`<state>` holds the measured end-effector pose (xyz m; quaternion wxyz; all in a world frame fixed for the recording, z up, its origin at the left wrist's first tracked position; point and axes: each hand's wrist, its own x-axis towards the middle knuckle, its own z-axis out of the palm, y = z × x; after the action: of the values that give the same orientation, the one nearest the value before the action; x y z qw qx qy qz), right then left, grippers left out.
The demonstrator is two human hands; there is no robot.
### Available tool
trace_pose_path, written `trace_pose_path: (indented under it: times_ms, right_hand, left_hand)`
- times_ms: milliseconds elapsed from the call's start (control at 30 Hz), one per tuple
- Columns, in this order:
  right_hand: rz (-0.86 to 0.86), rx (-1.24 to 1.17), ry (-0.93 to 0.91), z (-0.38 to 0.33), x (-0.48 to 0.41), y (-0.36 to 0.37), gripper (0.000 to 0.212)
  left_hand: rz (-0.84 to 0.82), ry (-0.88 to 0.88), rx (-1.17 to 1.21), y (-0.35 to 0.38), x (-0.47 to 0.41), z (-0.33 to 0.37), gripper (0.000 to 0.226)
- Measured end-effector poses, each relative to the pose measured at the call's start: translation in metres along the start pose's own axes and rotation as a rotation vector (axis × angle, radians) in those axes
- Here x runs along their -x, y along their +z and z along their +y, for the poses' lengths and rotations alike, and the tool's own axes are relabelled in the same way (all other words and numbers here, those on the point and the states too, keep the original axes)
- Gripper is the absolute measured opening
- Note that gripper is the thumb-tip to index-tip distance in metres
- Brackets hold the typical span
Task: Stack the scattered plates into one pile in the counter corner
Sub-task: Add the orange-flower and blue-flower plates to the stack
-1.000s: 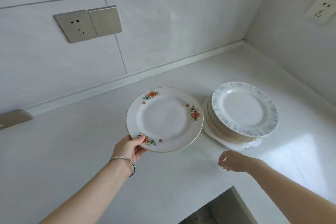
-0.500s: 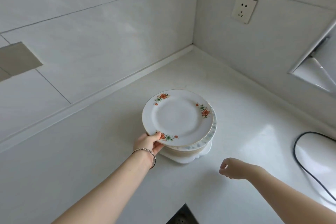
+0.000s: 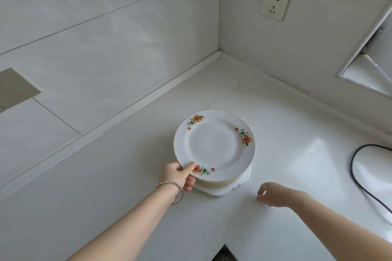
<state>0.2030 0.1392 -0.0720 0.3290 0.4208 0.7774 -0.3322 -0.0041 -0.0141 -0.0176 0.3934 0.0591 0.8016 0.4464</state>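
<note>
Head view: floral plate (image 3: 214, 146) face up, near level, round with no long axis, atop pile (image 3: 234, 180) near counter (image 3: 275, 112) corner. Left hand (image 3: 178, 176) pinching near-left rim, thumb on top. Right hand (image 3: 273, 196) loosely curled, empty, right of pile.

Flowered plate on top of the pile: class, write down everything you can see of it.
The flowered plate is round, white and glossy, like glazed china, with a thin gold edge and three sprays of orange flowers and green leaves on its broad rim. It lies face up, almost level, on top of the pile on the counter, short of the corner. The left hand pinches its near rim, thumb on top.
</note>
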Motion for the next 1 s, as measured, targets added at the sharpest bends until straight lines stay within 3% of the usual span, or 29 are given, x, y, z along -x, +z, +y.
trace_pose_path:
  times_ms: [133,233,300,400,467,567,667,767,900,1000]
  right_hand:
    - [-0.004,0.013,0.007,-0.003,0.003,-0.001,0.011]
    - [0.000,0.024,-0.001,-0.005,0.006,-0.002,0.012]
    - [-0.002,0.033,-0.007,-0.005,0.006,0.000,0.011]
    - [-0.004,0.049,-0.010,-0.006,0.006,0.002,0.010]
    - [-0.003,0.060,-0.020,-0.008,0.006,0.002,0.010]
    - [-0.003,0.070,-0.024,-0.010,0.007,0.004,0.019]
    - [-0.008,0.086,-0.017,-0.015,0.010,0.005,0.037]
    - [-0.036,0.143,-0.037,-0.027,0.014,0.008,0.040]
    - [-0.088,0.256,-0.114,-0.054,0.020,0.017,0.041]
    - [-0.136,0.350,-0.199,-0.084,0.025,0.026,0.044]
  left_hand:
    - [0.020,0.030,-0.205,-0.004,-0.003,-0.003,0.036]
    - [0.166,0.114,-0.394,-0.002,-0.004,-0.003,0.035]
    - [0.264,0.129,-0.283,0.003,-0.005,-0.004,0.031]
    - [0.149,0.157,-0.021,0.018,-0.004,-0.007,0.064]
    - [0.083,0.151,0.040,0.029,0.001,-0.007,0.074]
    - [0.109,0.121,0.124,0.038,-0.002,-0.006,0.078]
    - [0.114,0.129,0.110,0.036,-0.005,-0.005,0.073]
    - [0.105,0.192,0.051,0.023,0.001,-0.008,0.048]
    - [0.080,0.054,-0.319,-0.018,0.007,-0.039,0.041]
    - [-0.047,-0.088,-0.618,-0.061,0.009,-0.083,0.017]
